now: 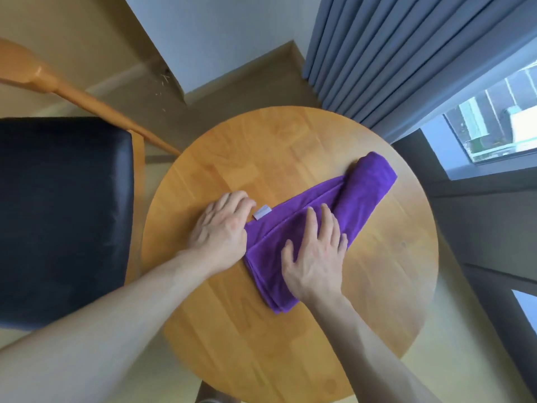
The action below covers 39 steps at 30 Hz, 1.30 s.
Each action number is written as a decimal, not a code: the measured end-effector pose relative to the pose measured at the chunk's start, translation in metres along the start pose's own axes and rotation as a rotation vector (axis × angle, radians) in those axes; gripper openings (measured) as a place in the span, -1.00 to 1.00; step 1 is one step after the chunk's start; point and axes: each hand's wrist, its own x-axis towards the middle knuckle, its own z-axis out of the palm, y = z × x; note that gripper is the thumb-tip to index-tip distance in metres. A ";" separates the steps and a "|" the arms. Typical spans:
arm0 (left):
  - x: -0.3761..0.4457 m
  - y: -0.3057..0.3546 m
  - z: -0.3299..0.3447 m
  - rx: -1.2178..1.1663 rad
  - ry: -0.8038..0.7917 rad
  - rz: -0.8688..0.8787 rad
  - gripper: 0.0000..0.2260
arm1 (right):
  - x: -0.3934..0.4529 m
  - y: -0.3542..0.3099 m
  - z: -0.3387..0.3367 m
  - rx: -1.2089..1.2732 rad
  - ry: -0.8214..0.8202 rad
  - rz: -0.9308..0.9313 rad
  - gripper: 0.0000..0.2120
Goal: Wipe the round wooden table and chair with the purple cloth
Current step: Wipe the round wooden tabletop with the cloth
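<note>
Fingers (327,225) of your right hand (315,257) are lying straight and slightly spread, pressing flat on top of the purple cloth (313,228); nothing is being gripped there. Your left hand (222,225) is resting at the cloth's left edge, its fingers (241,200) bending down toward the table beside a small white tag (262,212) sewn to the cloth. Whether those fingers are pinching the cloth edge or only touching the wood, you cannot tell from this view.

Cloth position: it is lying folded into a long band across the middle of the round wooden table (290,344), running from the near centre toward the far right. Its far end is rolling over into a thick fold near the table's right rim. The near end is sitting just below your right palm. Your two hands are bracketing the band's middle, left hand on the bare wood side, right hand fully on the fabric.

Surroundings: the chair (64,222) with a black padded seat and wooden frame is standing just left of the table. Grey curtains (406,53) are hanging beyond the table, beside a window (499,123).
</note>
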 end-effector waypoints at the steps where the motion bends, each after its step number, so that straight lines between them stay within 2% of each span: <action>1: 0.008 -0.004 -0.001 0.036 0.010 0.023 -0.49 | 0.008 -0.004 0.010 -0.049 0.001 -0.002 -0.26; 5: 0.022 -0.018 0.021 0.129 -0.050 0.094 -0.38 | 0.023 -0.006 0.048 -0.189 0.046 -0.063 -0.18; 7: 0.019 -0.025 0.035 0.147 -0.004 0.136 -0.31 | 0.025 0.007 0.054 -0.208 0.081 -0.130 -0.16; 11: 0.016 -0.032 0.050 0.168 0.078 0.184 -0.22 | 0.051 0.044 0.034 -0.301 0.101 -0.422 -0.20; 13: 0.018 -0.032 0.052 0.175 0.104 0.192 -0.21 | 0.070 0.059 0.020 -0.337 0.126 -0.453 -0.23; 15: 0.018 -0.032 0.053 0.191 0.117 0.192 -0.21 | 0.082 0.064 0.012 -0.311 0.177 -0.308 -0.25; 20: 0.018 -0.033 0.054 0.210 0.141 0.202 -0.22 | 0.078 0.024 0.026 -0.119 0.295 0.235 -0.27; 22: 0.019 -0.032 0.054 0.203 0.152 0.203 -0.23 | 0.067 0.007 0.036 -0.077 0.271 0.302 -0.27; 24: 0.020 -0.033 0.054 0.196 0.165 0.203 -0.23 | 0.049 0.001 0.045 -0.095 0.228 0.240 -0.27; 26: 0.019 -0.034 0.054 0.201 0.159 0.206 -0.21 | 0.031 0.008 0.048 -0.158 0.171 0.088 -0.27; 29: 0.020 -0.035 0.054 0.214 0.149 0.211 -0.16 | 0.018 0.044 0.038 -0.256 0.105 -0.222 -0.24; 31: 0.019 -0.035 0.054 0.212 0.155 0.204 -0.18 | 0.019 0.078 0.023 -0.286 0.101 -0.318 -0.17; 33: 0.019 -0.034 0.056 0.214 0.167 0.192 -0.22 | 0.028 0.107 0.007 -0.265 0.138 -0.199 -0.08; 35: 0.019 -0.034 0.057 0.224 0.152 0.188 -0.24 | 0.040 0.116 -0.001 -0.210 0.196 0.018 -0.08; 39: 0.019 -0.035 0.056 0.234 0.144 0.191 -0.23 | 0.069 0.066 0.013 -0.068 0.303 0.376 -0.15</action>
